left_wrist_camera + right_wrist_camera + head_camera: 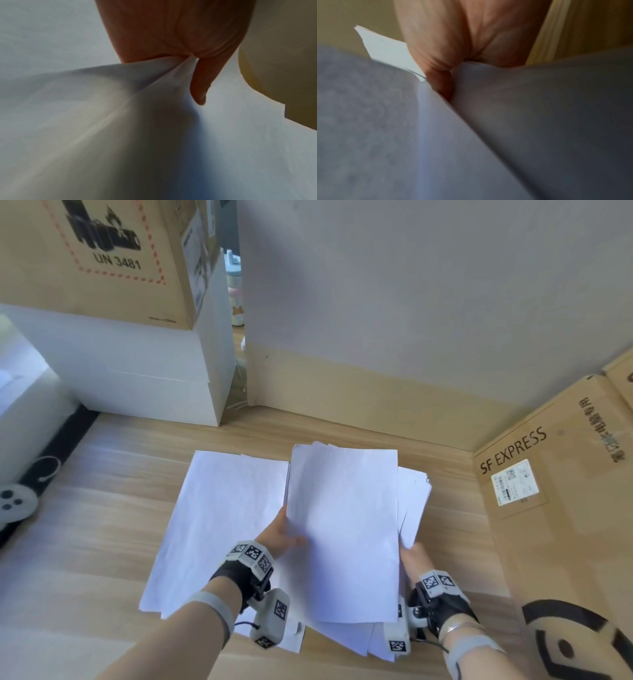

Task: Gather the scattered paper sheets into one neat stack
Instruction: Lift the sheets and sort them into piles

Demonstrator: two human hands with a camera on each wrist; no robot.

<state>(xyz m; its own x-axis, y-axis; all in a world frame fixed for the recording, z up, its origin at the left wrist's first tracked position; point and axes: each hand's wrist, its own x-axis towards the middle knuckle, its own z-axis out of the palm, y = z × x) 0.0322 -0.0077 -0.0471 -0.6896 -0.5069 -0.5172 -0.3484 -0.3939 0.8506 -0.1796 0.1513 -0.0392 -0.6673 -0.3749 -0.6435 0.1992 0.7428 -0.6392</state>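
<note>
A bundle of white paper sheets is lifted off the wooden table, held between both hands. My left hand grips its left edge, thumb on top; in the left wrist view the thumb and fingers pinch the paper. My right hand grips the right edge, where uneven sheet edges fan out; the right wrist view shows fingers tucked between sheets. More white sheets lie flat on the table to the left, under my left wrist.
A cardboard SF EXPRESS box stands close at the right. White boxes with a brown UN 3481 carton on top sit at the back left. A grey wall panel closes the back. A black-and-white device lies far left.
</note>
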